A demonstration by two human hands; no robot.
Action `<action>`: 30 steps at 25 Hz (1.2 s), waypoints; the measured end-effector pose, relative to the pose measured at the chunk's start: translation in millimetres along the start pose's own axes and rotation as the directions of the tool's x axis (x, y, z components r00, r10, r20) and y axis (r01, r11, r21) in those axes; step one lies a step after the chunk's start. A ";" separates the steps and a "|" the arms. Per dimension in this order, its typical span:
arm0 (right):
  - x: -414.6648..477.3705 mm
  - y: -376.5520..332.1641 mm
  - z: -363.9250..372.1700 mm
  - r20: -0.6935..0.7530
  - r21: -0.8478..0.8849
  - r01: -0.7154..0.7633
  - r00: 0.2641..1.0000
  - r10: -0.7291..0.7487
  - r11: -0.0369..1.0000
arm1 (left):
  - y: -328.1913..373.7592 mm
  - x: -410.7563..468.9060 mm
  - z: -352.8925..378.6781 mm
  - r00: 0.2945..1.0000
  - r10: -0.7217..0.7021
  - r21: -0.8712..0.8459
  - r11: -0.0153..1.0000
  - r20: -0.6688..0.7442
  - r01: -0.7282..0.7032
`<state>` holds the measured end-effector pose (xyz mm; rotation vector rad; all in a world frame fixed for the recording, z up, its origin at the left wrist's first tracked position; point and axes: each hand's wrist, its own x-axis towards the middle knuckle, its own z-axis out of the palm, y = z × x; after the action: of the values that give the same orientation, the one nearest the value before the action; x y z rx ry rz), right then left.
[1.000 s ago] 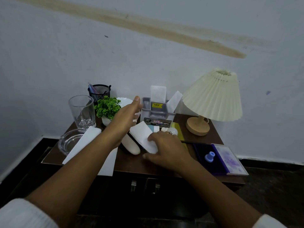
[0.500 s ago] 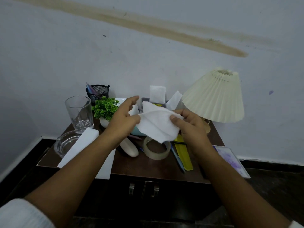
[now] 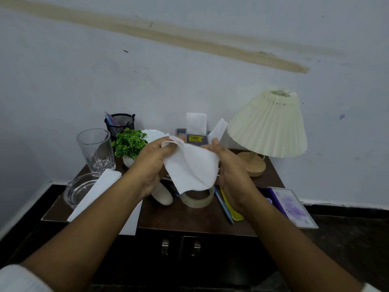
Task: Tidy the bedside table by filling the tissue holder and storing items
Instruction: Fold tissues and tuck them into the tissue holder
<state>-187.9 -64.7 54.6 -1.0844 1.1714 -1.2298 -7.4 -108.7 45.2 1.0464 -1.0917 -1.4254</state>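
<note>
Bedside table's (image 3: pixel 189 218) cluttered; my left hand (image 3: pixel 151 163) and right hand (image 3: pixel 229 165) pinch the tissue (image 3: pixel 189 165), now lifted off it, hiding most of the tissue holder (image 3: pixel 195 138).

Dim, flat, bluish daylight washes the wall (image 3: pixel 189 91); the lamp (image 3: pixel 267 125) at 3 o'clock appears unlit. Heavy shadow swallows the cabinet front (image 3: pixel 181 256) at 6 o'clock. Wide-angle distortion bows the edges; detail is soft throughout.

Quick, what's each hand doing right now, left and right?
Left hand: pinching the top corner of the white tissue.
Right hand: gripping the same tissue's opposite edge.
</note>
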 end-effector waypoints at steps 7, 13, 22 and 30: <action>-0.4 6.1 3.1 0.048 -0.066 -0.117 0.992 0.120 0.991 | 6.2 -11.3 14.1 0.986 -0.095 -0.153 0.981 0.138 0.116; 0.6 7.9 1.4 -0.003 -0.030 -0.083 0.997 0.083 0.996 | 1.8 -12.6 16.6 0.968 -0.170 -0.217 0.954 0.183 0.209; 3.3 9.3 -5.1 -0.114 -0.023 0.025 0.993 -0.027 0.999 | -4.8 -5.0 11.9 0.990 -0.108 -0.132 0.984 0.087 0.119; 2.8 12.2 -5.1 -0.084 -0.025 0.058 0.995 -0.060 0.998 | -8.9 -5.5 15.7 0.996 -0.063 -0.039 0.997 0.061 0.066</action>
<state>-191.7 -66.8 41.8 -1.0992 1.2274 -1.3220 -23.9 -101.1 40.1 1.0238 -1.0754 -1.5326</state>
